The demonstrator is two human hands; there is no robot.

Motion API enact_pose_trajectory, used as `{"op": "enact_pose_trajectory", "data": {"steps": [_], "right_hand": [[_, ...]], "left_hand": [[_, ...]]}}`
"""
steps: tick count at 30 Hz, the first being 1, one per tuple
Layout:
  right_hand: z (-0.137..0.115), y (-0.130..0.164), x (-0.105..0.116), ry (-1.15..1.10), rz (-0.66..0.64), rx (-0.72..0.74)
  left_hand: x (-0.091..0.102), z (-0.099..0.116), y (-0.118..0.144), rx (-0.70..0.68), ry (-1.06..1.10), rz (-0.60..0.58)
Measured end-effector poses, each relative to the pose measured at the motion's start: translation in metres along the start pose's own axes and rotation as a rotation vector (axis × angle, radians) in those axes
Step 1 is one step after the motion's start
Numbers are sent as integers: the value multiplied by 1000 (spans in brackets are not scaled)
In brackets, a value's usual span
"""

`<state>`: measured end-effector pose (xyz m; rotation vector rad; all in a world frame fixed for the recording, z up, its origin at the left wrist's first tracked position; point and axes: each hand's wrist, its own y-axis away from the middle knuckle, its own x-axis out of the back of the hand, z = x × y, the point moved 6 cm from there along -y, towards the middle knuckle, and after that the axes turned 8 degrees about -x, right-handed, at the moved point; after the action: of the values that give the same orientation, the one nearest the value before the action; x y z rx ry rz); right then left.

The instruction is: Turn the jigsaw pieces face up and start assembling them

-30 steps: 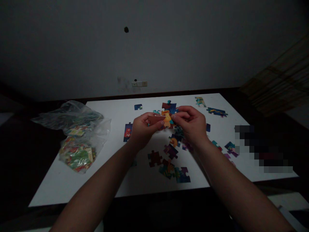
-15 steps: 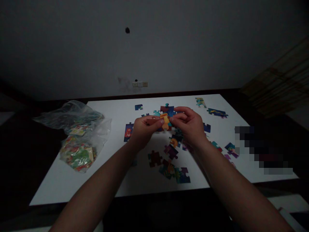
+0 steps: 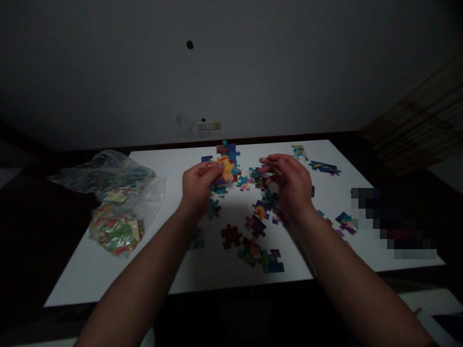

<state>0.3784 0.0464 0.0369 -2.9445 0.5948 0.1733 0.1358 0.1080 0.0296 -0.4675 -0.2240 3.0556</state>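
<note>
My left hand [image 3: 198, 185] pinches a group of joined jigsaw puzzle pieces [image 3: 227, 166] above the table, with a yellow figure on blue and dark red showing. Off to its right, my right hand [image 3: 291, 185] hovers with fingers apart and nothing visible in them. Beneath and between the hands lie loose puzzle pieces, among them a small teal and pink piece [image 3: 243, 182] and one with an orange shape [image 3: 261, 210]. Nearer me are a dark red piece [image 3: 231, 236], a purple piece [image 3: 255, 225] and a green and purple piece [image 3: 273, 261].
A clear plastic bag [image 3: 123, 231] of colourful pieces lies on the left of the white table [image 3: 144, 279]. More pieces lie at the right, including a joined blue and yellow strip [image 3: 325, 167] and a pale yellow piece [image 3: 300, 152]. A grey wall [image 3: 253, 86] rises behind.
My right hand has let go of the joined puzzle pieces and its fingers have spread. My left hand has moved them leftward, away from it, uncovering pieces on the table.
</note>
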Motion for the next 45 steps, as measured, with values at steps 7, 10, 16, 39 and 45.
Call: {"op": "enact_pose_trajectory", "data": {"steps": [7, 10, 16, 39, 45], "right_hand": [[2, -11, 5, 460, 7, 157], [16, 3, -29, 952, -421, 250], [38, 14, -27, 1393, -675, 300], [35, -29, -105, 1302, -706, 460], [22, -34, -89, 1068, -662, 337]], "left_hand": [[35, 5, -22, -73, 43, 312], [27, -6, -16, -23, 3, 251], [32, -7, -18, -77, -13, 287], [35, -2, -21, -159, -29, 170], [26, 2, -12, -99, -87, 78]]}}
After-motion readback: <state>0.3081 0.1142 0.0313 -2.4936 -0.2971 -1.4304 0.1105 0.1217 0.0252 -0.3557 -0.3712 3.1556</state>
